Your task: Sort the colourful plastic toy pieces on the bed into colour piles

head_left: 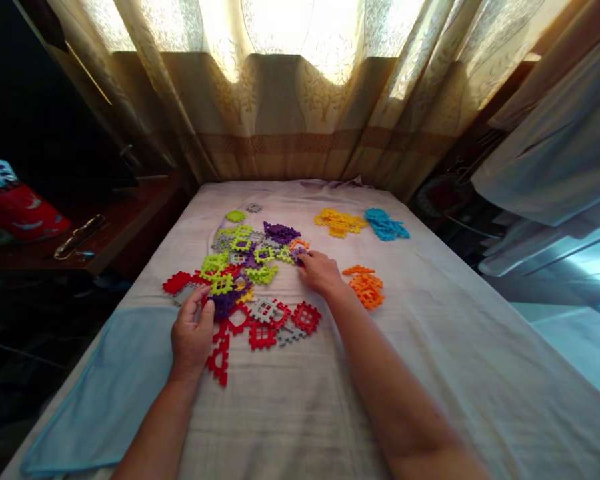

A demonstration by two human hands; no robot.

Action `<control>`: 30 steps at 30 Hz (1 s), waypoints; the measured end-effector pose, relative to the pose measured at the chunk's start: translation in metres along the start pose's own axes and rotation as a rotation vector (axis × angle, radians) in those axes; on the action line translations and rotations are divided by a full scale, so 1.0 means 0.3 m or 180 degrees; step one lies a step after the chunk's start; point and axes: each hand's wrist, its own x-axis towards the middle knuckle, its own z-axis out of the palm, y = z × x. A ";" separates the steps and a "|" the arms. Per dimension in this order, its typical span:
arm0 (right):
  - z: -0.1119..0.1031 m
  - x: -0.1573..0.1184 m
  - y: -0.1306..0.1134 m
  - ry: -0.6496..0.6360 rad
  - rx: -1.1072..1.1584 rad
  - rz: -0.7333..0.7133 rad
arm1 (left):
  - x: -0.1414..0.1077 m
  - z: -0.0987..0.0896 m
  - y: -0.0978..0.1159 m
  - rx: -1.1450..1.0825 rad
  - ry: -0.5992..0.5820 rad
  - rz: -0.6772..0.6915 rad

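Observation:
A mixed pile of plastic interlocking building tiles, with notched edges, lies on the sheet. My right hand (321, 272) reaches to the pile's right side, its fingers closed on a purple tile (298, 255), partly hidden by them. Beside that is an orange tile (300, 245). At the pile's left edge, my left hand (194, 328) is half curled, thumb and fingers apart, with no tile visible between them. Close to it are a lime-green tile (222, 285), a purple tile (223, 306) and a red tile (219, 361). Red tiles (263, 335) and a grey tile (265, 309) lie between my hands.
Sorted heaps of yellow tiles (340, 222), blue tiles (384, 225) and orange tiles (367, 289) lie on the right. A light-blue cloth (115, 380) is spread at the left. Curtains (300, 100) hang behind the bed, and a dark wooden table (145, 207) stands to the left.

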 end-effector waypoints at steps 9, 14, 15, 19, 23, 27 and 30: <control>-0.042 0.049 0.016 0.0226 0.0216 0.0195 | 0.000 0.004 -0.013 -0.0074 -0.0006 0.0000; -0.019 0.159 0.035 0.0126 -0.0015 0.0309 | 0.003 0.005 -0.018 -0.0090 -0.0022 0.0016; -0.012 0.167 0.036 0.0083 -0.0075 0.0287 | 0.003 0.005 -0.018 -0.0091 -0.0017 0.0020; -0.003 0.148 0.035 0.0188 -0.0258 0.0224 | 0.003 0.006 -0.017 -0.0101 0.0016 0.0031; -0.023 0.086 0.061 0.0323 -0.0308 0.0208 | 0.005 0.005 -0.014 -0.0086 0.0016 0.0008; -0.049 -0.004 0.136 0.0507 -0.0208 0.0310 | 0.007 0.004 -0.014 -0.0099 0.0036 -0.0010; -0.057 -0.088 0.206 0.0728 -0.0119 0.0380 | 0.007 0.004 -0.012 -0.0126 0.0046 -0.0021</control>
